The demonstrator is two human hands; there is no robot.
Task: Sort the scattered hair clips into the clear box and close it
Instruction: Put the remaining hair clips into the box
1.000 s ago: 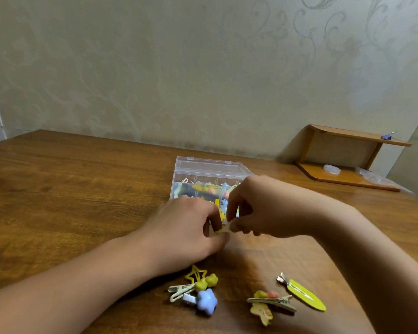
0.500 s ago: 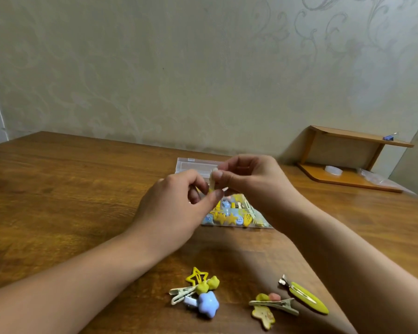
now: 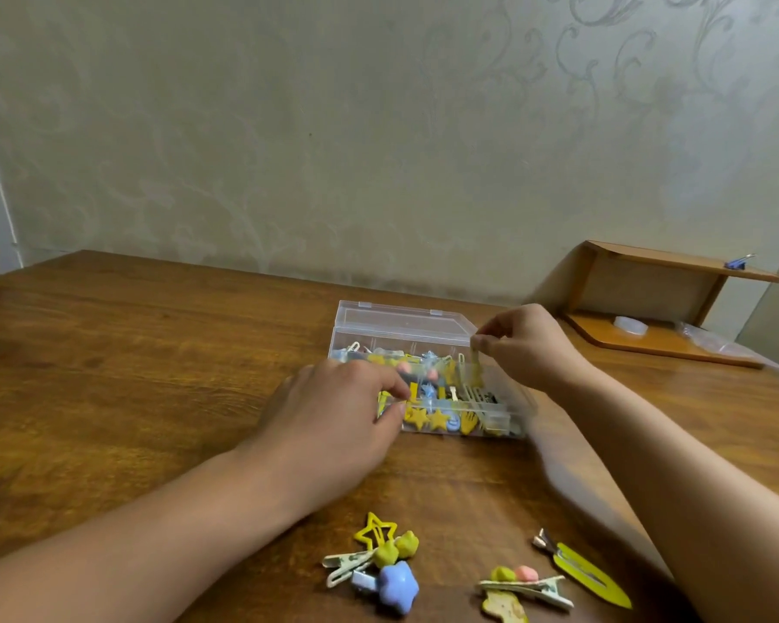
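Head-camera footage showed a clear plastic compartment box (image 3: 428, 388) on the brown wooden desk (image 3: 131, 361), lid open and leaning back, already crowded with yellow and blue clips. Right hand (image 3: 529, 348) hovered over the box's right end, thumb and forefinger pinching a slim pale yellow hair clip (image 3: 474, 368) that hung nearly upright, its long axis pointing down into the compartment just beneath. Left hand (image 3: 333, 420) lay at the box's near-left corner, fingers (image 3: 394, 388) curled against the rim, seemingly steadying it; motion blur hid how firmly. Scattered clips waited nearer the person: a yellow star outline clip (image 3: 375, 534), a blue star-shaped clip (image 3: 396, 586) and a long yellow-green snap clip (image 3: 588, 575). Lowering straight down looked sufficient.
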